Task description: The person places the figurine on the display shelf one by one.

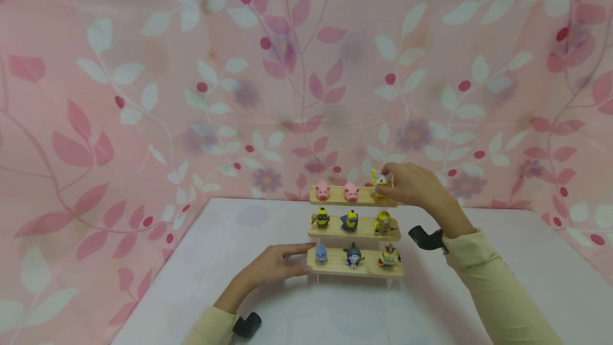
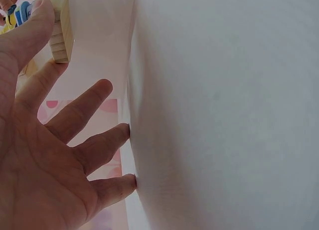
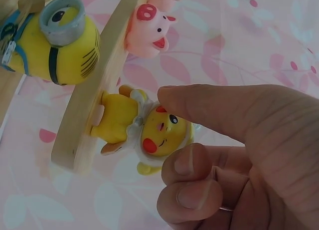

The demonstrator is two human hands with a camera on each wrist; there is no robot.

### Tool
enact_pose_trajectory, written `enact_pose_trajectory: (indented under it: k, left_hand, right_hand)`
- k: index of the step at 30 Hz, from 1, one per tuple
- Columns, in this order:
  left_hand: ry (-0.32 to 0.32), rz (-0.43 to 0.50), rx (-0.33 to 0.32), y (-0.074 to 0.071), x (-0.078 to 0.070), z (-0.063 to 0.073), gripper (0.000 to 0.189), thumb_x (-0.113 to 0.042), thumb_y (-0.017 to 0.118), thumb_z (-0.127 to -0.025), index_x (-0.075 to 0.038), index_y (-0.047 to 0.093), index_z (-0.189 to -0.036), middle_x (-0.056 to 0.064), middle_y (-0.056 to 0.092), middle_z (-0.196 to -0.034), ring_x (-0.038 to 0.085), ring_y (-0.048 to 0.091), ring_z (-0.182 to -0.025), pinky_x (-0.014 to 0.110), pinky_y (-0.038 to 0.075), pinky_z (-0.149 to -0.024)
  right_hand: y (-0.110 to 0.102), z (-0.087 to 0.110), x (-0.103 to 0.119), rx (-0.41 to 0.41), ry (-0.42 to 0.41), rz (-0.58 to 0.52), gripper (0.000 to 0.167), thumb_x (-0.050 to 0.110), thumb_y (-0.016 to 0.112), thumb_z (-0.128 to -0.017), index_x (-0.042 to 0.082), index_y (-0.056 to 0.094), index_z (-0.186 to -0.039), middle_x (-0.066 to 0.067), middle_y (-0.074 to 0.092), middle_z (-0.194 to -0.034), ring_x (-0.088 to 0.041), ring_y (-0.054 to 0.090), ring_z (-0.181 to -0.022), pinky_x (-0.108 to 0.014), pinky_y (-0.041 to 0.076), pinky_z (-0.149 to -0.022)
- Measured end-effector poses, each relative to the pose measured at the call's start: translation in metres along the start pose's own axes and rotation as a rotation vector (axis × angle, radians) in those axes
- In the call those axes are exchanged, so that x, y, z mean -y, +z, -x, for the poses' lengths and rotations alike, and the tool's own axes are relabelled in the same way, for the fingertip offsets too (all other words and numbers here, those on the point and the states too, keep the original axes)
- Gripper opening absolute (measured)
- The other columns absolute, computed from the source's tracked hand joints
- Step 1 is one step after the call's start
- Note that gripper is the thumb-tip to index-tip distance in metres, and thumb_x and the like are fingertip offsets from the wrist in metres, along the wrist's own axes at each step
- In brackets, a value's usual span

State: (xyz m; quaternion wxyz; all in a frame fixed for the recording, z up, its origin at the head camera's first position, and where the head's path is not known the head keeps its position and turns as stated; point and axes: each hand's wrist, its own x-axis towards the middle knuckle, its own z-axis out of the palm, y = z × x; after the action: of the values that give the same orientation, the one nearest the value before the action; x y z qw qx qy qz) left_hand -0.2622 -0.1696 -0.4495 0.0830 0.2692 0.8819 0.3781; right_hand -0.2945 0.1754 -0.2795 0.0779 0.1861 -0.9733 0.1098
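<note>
A three-tiered wooden display stand (image 1: 356, 271) holds small toy figurines. My right hand (image 1: 416, 188) pinches a yellow figurine (image 3: 162, 135) with red cheeks and a white hood by its head, thumb on one side and curled fingers on the other. Its feet are at the right end of the top tier. At the bottom tier's left end, my left hand (image 1: 273, 266) grips the board between thumb and index finger. The other left fingers are spread, two of them down at the tabletop in the left wrist view.
Two pink pig figurines (image 1: 323, 191) share the top tier. Yellow figurines, one with a blue cape (image 1: 351, 221), stand along the middle tier. A blue figurine (image 1: 321, 254), a dark-hatted one (image 1: 353, 256) and a crowned one (image 1: 389, 256) occupy the bottom. Floral cloth (image 1: 297, 95) hangs behind the white table (image 1: 230, 228).
</note>
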Motion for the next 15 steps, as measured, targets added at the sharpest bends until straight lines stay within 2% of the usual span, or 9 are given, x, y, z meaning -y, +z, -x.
enact_pose_trajectory:
  k: [15]
  left_hand:
    - [-0.022,0.009,0.007,0.0005,-0.0031,0.0006,0.055,-0.053,0.071,-0.087,-0.037,0.058,-0.138,-0.005,0.059,-0.136,0.027,0.049,-0.131,0.054,0.042,-0.103]
  right_hand:
    - [0.0020,0.0006,0.0001,-0.008,0.015,-0.008,0.047,0.034,0.071,-0.089,0.002,0.061,-0.122,-0.003,0.066,-0.083,-0.018,0.059,-0.069,-0.037,0.050,-0.059]
